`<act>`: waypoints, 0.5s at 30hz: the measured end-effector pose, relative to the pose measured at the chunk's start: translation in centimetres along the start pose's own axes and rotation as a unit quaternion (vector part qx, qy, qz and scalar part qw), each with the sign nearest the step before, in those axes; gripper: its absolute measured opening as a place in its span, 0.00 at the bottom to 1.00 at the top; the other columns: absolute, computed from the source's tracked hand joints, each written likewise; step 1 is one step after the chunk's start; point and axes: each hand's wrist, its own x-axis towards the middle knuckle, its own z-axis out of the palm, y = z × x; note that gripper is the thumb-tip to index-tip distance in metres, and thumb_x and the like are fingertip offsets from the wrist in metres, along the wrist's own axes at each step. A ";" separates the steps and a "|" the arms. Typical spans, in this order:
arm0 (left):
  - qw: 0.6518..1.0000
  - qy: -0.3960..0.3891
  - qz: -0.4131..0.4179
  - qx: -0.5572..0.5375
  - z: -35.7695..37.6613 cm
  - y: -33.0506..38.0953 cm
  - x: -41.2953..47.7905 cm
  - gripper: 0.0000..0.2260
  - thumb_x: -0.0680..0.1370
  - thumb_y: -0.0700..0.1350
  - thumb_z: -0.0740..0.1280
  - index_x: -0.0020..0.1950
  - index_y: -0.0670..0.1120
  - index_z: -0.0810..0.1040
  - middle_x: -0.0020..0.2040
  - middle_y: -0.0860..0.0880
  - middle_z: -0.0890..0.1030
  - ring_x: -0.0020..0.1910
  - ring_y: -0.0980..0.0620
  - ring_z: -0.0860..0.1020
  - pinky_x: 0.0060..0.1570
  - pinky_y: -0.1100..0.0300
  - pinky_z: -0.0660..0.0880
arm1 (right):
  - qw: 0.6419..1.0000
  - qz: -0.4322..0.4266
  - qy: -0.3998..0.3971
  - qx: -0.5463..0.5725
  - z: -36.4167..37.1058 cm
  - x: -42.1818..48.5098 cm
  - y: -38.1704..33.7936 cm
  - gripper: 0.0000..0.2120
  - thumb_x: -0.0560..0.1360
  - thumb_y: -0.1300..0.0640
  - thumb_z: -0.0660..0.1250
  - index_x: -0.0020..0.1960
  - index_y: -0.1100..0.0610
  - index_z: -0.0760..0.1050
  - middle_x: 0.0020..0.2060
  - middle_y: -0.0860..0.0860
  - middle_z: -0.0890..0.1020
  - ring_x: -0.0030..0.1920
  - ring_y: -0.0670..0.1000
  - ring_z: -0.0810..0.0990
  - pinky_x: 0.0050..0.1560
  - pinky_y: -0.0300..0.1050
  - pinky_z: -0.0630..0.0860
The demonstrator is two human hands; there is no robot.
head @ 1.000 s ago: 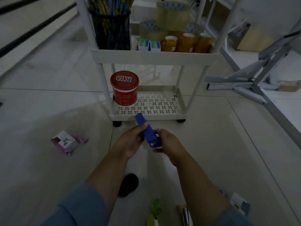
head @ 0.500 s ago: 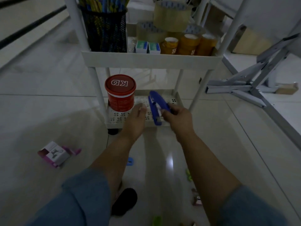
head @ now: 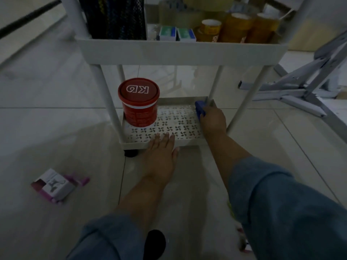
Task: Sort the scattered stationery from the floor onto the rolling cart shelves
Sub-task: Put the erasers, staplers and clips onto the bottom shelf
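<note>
while my right hand (head: 213, 119) reaches into the back right corner of the rolling cart's bottom shelf (head: 169, 142), its fingers are curled round the blue stapler (head: 199, 108), clamped on it; most of the stapler is hidden under my hand, and i cannot tell whether it touches the perforated shelf floor. my left hand (head: 161, 152) lies flat with straight fingers on the shelf's front rim, gripping nothing, fingertips just over the lip. the red tub with the kd lid (head: 139, 102) stands upright in the shelf's left part, well apart from the stapler. on the shelf above (head: 180, 51) stand a black mesh pen holder (head: 116, 17), two small green-and-white boxes (head: 176, 33) and rolls of brown tape (head: 236, 27). a pink and white box (head: 54, 184) lies on the tiled floor (head: 47, 128) to my left
</note>
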 end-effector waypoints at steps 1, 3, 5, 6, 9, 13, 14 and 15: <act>1.000 0.014 0.003 0.000 0.2 0.0 0.1 0.24 0.82 0.54 0.43 0.77 0.48 0.49 0.78 0.50 0.53 0.77 0.48 0.48 0.74 0.58 0.41 | 1.000 -0.013 -0.003 -0.027 0.2 0.1 -0.1 0.14 0.78 0.65 0.55 0.61 0.66 0.73 0.60 0.63 0.75 0.59 0.60 0.73 0.52 0.47 0.69; 0.998 0.059 0.009 -0.002 0.4 0.0 -0.1 0.26 0.81 0.56 0.42 0.76 0.47 0.57 0.76 0.47 0.60 0.76 0.45 0.54 0.74 0.56 0.45 | 0.998 -0.026 -0.009 -0.059 0.5 0.3 -0.1 0.15 0.79 0.66 0.53 0.63 0.67 0.71 0.62 0.64 0.73 0.61 0.61 0.72 0.59 0.50 0.69; 0.999 0.045 0.012 -0.018 0.5 0.0 -0.1 0.25 0.81 0.55 0.43 0.76 0.46 0.58 0.76 0.47 0.61 0.76 0.44 0.54 0.73 0.57 0.45 | 0.997 -0.018 -0.001 -0.077 0.6 0.7 0.1 0.16 0.80 0.66 0.52 0.65 0.67 0.68 0.64 0.64 0.71 0.63 0.61 0.70 0.61 0.52 0.68; 0.999 0.026 0.007 -0.022 0.5 0.0 -0.3 0.26 0.81 0.55 0.43 0.76 0.46 0.57 0.76 0.47 0.60 0.77 0.44 0.54 0.73 0.57 0.43 | 0.996 -0.012 0.003 -0.085 0.6 0.9 0.2 0.17 0.80 0.65 0.52 0.68 0.66 0.67 0.65 0.63 0.70 0.63 0.61 0.69 0.61 0.51 0.68; 1.000 0.021 0.003 -0.008 0.1 0.1 -0.3 0.26 0.78 0.54 0.48 0.68 0.44 0.73 0.66 0.45 0.75 0.68 0.41 0.71 0.68 0.51 0.56 | 0.994 0.003 0.007 -0.106 0.4 1.4 0.4 0.19 0.80 0.65 0.53 0.71 0.65 0.62 0.67 0.62 0.67 0.64 0.60 0.68 0.61 0.52 0.69; 0.999 0.000 0.012 -0.030 -0.2 0.1 -0.6 0.27 0.79 0.55 0.45 0.73 0.45 0.65 0.73 0.46 0.68 0.74 0.42 0.62 0.71 0.54 0.48 | 0.989 0.005 -0.030 -0.144 0.0 1.6 0.1 0.20 0.80 0.67 0.53 0.71 0.67 0.60 0.68 0.63 0.64 0.65 0.61 0.67 0.61 0.53 0.69; 0.999 -0.008 0.011 -0.037 -0.3 0.1 -0.7 0.26 0.80 0.56 0.43 0.76 0.47 0.57 0.76 0.48 0.60 0.77 0.44 0.53 0.72 0.58 0.42 | 0.990 0.014 -0.039 -0.136 -0.2 1.7 0.0 0.21 0.80 0.65 0.53 0.72 0.67 0.58 0.69 0.63 0.63 0.66 0.61 0.66 0.62 0.54 0.68; 0.999 -0.001 0.007 -0.034 0.1 0.0 -0.5 0.25 0.82 0.56 0.44 0.77 0.48 0.52 0.78 0.50 0.54 0.77 0.47 0.48 0.72 0.60 0.38 | 0.989 0.015 -0.044 -0.138 -0.5 1.5 -0.1 0.22 0.81 0.64 0.52 0.73 0.67 0.55 0.71 0.62 0.61 0.68 0.60 0.64 0.63 0.54 0.67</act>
